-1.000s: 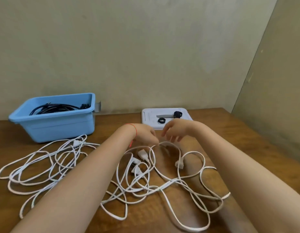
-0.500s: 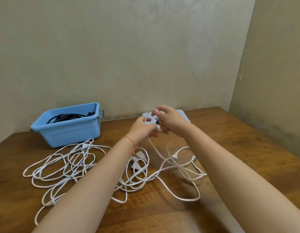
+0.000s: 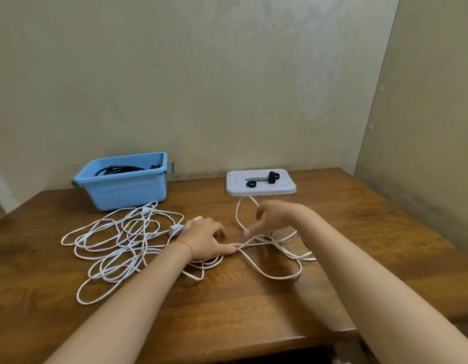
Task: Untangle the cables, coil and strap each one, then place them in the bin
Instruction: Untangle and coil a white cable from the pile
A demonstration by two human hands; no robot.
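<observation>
A tangle of white cables (image 3: 117,240) sprawls over the wooden table (image 3: 253,306), mostly on the left. My left hand (image 3: 205,239) lies low on the tangle's right side, thumb and fingers pinching a white strand at its tip, with a white plug (image 3: 175,229) just behind it. My right hand (image 3: 273,215) hovers above the table, fingers curled round a loop of white cable (image 3: 240,208) that rises toward the tray. A further loop (image 3: 277,275) lies in front of it. The blue bin (image 3: 122,185) at the back left holds a coiled black cable (image 3: 117,169).
A white tray (image 3: 261,190) at the back centre carries black straps (image 3: 272,177) and a black ring (image 3: 250,183). Walls close off the back and right. The table's front edge (image 3: 253,345) lies close below my forearms.
Both hands have dropped from the raised position near the tray down to the table. The left hand now pins the strand low; the right hand has pulled a loop out to the right.
</observation>
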